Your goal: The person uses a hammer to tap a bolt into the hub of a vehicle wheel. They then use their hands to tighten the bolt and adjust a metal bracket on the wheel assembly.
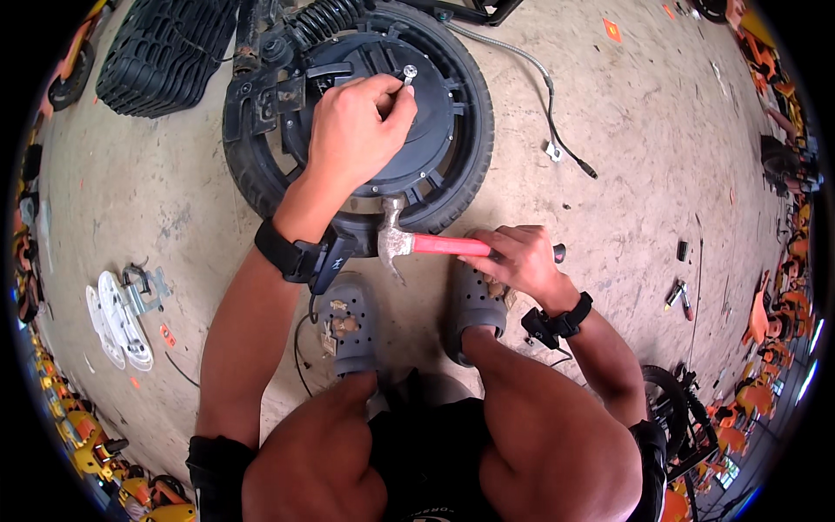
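My left hand [358,126] pinches a silver bolt [410,73] between thumb and forefinger, its round head up. It is held over the black hub of a wheel [474,130] that lies flat with its tyre around it. Whether the bolt touches the hub is hard to see. In my right hand [519,257] is a claw hammer [448,244], gripped by its red handle. The metal hammer head is to the left, just over the tyre's near edge and apart from the bolt. A metal bracket and a coil spring [326,22] join the wheel at its upper left.
A ribbed black plastic part [165,56] lies at the upper left. A grey cable [522,54] with a black plug runs across the floor on the right. White plates [126,320] lie at left, small tools [678,296] at right. Orange and yellow vehicles line both sides.
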The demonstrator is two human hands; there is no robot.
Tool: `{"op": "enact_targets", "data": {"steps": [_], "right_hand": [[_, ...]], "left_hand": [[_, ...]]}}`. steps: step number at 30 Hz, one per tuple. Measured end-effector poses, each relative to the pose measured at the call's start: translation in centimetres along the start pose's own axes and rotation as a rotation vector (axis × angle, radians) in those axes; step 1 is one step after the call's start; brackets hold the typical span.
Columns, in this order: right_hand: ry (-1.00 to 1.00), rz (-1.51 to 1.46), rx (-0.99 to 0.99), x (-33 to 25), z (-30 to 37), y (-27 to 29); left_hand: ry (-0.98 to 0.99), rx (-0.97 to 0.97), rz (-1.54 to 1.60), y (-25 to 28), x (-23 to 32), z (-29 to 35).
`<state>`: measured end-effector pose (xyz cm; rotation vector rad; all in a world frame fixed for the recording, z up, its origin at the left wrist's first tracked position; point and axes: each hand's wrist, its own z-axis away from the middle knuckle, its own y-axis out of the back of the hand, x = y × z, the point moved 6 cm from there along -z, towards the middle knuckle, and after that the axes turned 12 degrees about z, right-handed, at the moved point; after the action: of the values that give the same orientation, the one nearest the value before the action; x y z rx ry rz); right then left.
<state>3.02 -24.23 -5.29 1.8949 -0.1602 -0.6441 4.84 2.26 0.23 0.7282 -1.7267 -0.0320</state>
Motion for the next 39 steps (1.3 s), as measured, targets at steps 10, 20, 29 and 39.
{"op": "enact_targets", "data": {"steps": [10,20,29,39], "right_hand": [[-0.020,0.015,0.026,0.1,-0.1,0.4],[0.018,0.063,0.047,0.3,-1.3,1.0],[-0.035,0.037,0.116,1.6,-4.0,1.6],[-0.095,-0.060,0.103,1.6,-3.5,0.9]], "left_hand": [[0.076,-0.019,0.031,0.1,-1.1,0.0],[0.279,-0.118,0.106,-0.1,-0.9,-0.4],[0.309,-0.123,0.077,0.2,-0.5,-0.6],[0.310,-0.142,0.087,0.0,-0.6,-0.6]]}}
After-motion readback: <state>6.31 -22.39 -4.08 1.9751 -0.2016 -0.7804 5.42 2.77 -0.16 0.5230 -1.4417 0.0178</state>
